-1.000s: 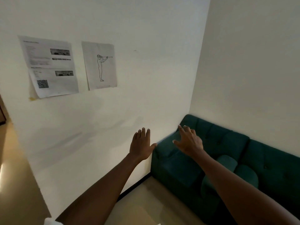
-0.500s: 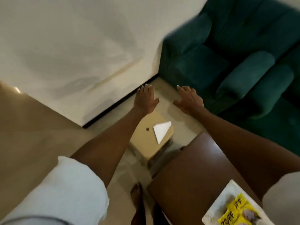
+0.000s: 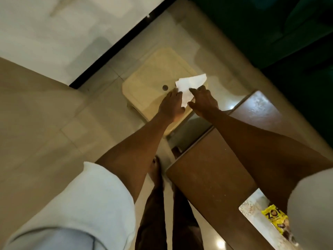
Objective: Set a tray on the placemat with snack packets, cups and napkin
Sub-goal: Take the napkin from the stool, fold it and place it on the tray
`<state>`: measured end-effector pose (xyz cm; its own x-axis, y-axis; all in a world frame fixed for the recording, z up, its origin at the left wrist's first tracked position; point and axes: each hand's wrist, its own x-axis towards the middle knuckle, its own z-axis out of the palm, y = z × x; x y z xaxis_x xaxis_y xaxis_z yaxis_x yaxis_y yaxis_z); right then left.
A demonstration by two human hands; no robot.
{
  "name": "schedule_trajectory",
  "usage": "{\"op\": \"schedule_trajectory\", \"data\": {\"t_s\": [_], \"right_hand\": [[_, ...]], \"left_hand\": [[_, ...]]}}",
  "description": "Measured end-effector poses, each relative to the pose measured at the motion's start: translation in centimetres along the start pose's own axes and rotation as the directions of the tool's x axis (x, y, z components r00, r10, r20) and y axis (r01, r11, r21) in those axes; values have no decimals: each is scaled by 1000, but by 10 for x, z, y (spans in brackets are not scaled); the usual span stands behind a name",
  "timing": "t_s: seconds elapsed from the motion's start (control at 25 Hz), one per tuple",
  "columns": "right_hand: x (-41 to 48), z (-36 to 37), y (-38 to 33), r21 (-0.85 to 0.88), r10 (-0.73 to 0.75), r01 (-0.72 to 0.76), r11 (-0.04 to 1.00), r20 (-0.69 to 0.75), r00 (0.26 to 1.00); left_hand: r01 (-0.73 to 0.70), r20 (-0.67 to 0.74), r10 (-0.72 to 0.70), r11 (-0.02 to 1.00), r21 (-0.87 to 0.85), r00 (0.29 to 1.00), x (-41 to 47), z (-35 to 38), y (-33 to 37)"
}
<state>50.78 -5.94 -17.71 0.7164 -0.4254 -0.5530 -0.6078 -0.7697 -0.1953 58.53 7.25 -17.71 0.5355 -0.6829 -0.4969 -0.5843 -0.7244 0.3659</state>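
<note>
Napkin: a white folded paper napkin (image 3: 189, 83) lies on the near right part of the stool's seat. One corner points toward the sofa and a narrower tip runs down between the two hands.
Stool: a cream square plastic stool (image 3: 151, 74) with rounded corners and a small round hole in the middle of its seat. It stands on the floor just beyond the desk's far corner.
Left hand: the left hand (image 3: 171, 103) is over the near edge of the seat, back up and released. Its fingers are fairly straight and their tips meet the napkin's left edge.
Right hand: the right hand (image 3: 203, 101) is just beside the left, fingers spread at the napkin's right edge and thumb next to the lower tip. I cannot tell whether it is grasping the paper or only touching it.
Desk: a brown glossy wooden desk (image 3: 212, 168) lies under the right forearm.
Tray: a pale speckled rectangular tray (image 3: 252, 206) lies on the desk at the lower right, partly hidden by a white sleeve (image 3: 310, 204).
Packet: a yellow printed snack packet (image 3: 272, 215) lies on the tray, well apart from the napkin.
Surroundings: a beige tiled floor (image 3: 45, 114), a white wall (image 3: 54, 24) with a black skirting strip (image 3: 117, 46), and a dark green sofa (image 3: 270, 24) at the upper right.
</note>
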Motion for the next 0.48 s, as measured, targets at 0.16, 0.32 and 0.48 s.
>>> {"op": "schedule_trajectory", "data": {"t_s": [0.16,0.32,0.48], "right_hand": [[16,13,-12,116,76,-62,991,-125,989],[29,10,-20,499,318,-223,837,-114,941],[40,1,-32,802,539,-343,488,32,842]], "left_hand": [[-32,-118,38,998,54,992,3,13,-2],[-31,-137,33,999,17,990,3,16,2],[-47,-164,41,998,-31,986,13,10,6]]}}
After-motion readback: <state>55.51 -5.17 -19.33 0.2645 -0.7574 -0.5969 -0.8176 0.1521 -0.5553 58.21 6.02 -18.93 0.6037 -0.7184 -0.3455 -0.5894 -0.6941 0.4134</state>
